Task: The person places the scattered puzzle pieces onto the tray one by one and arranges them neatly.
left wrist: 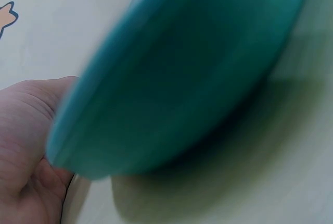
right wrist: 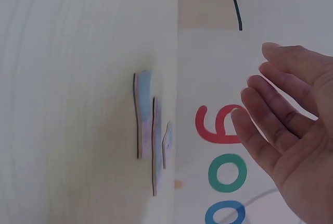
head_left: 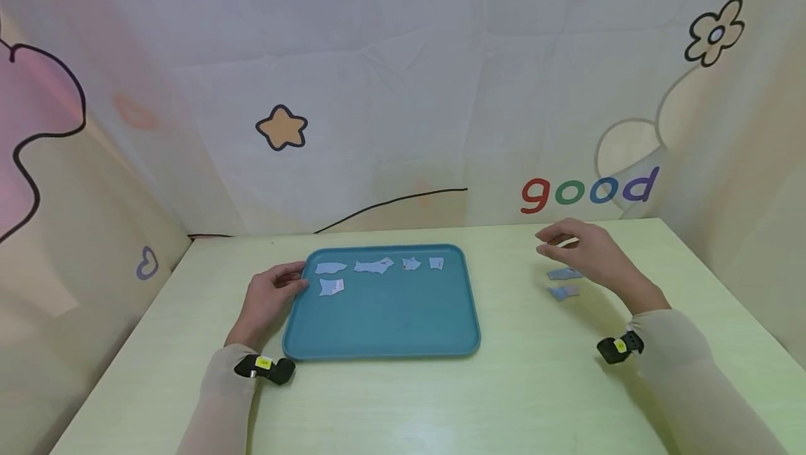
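Observation:
My left hand [head_left: 269, 299] grips the left rim of a blue-green tray [head_left: 390, 329], with thumb and fingers at its edge. The left wrist view shows the tray [left wrist: 171, 78] large and blurred beside the left hand [left wrist: 23, 140]. On the tray, several thin, irregular pale-blue pieces [head_left: 374, 266] lie in a row along the far side, with one piece [head_left: 331, 288] below at the left. My right hand [head_left: 585, 252] hovers above the table with loosely bent fingers and nothing held. Beneath it lie flat pieces [head_left: 563, 293]; in the right wrist view three pieces [right wrist: 143, 114] show thin board-like edges.
The pale wooden table [head_left: 403, 406] is backed by a curtain [head_left: 403, 105] printed with a star, a flower and "good". Black wrist cameras [head_left: 620, 347] sit on both sleeves. The right-hand pieces lie apart from the tray, toward the table's right side.

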A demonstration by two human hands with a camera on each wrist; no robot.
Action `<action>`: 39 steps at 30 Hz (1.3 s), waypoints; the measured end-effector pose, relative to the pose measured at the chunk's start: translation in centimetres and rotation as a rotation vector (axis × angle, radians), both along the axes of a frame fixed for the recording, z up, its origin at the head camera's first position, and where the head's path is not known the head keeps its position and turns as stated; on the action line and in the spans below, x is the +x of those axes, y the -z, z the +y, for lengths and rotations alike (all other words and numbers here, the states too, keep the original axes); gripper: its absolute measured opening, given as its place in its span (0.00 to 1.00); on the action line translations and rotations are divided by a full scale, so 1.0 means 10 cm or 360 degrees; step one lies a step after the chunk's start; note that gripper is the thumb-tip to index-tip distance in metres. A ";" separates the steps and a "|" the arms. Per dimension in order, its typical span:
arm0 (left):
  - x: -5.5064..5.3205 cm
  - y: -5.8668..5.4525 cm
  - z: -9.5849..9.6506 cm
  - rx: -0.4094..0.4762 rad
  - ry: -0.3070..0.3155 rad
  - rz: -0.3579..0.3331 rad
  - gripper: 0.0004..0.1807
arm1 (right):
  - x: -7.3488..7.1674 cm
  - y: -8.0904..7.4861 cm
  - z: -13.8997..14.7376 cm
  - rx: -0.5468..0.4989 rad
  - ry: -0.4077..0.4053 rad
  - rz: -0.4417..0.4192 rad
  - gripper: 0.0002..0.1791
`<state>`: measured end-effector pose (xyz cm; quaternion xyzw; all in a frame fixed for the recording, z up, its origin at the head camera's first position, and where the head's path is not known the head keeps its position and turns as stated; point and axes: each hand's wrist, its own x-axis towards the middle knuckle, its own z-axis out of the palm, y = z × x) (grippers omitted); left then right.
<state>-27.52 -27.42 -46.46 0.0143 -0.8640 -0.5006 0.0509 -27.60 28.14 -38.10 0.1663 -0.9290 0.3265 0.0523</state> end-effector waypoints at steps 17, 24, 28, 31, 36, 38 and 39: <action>0.00 -0.01 0.00 -0.0023 0.0008 0.0019 0.24 | -0.07 0.19 0.30 0.0040 -0.0003 -0.0078 0.20; 0.00 -0.01 0.01 -0.0020 -0.0003 0.0003 0.24 | -0.10 0.24 0.41 0.0088 0.0080 -0.0210 0.24; 0.03 -0.03 0.01 0.0004 -0.0019 -0.0023 0.24 | -0.12 0.25 0.45 0.0103 0.0109 -0.0275 0.24; 0.04 -0.04 0.01 0.0002 -0.0019 -0.0025 0.24 | -0.13 0.27 0.49 0.0122 0.0106 -0.0295 0.23; 0.04 -0.04 0.02 -0.0008 -0.0008 -0.0010 0.25 | -0.13 0.29 0.54 0.0152 0.0092 -0.0286 0.21; 0.04 -0.04 0.03 -0.0004 -0.0007 -0.0013 0.25 | -0.14 0.30 0.55 0.0168 0.0094 -0.0285 0.21; 0.03 -0.04 0.03 -0.0004 -0.0006 -0.0014 0.25 | -0.13 0.30 0.56 0.0175 0.0097 -0.0287 0.21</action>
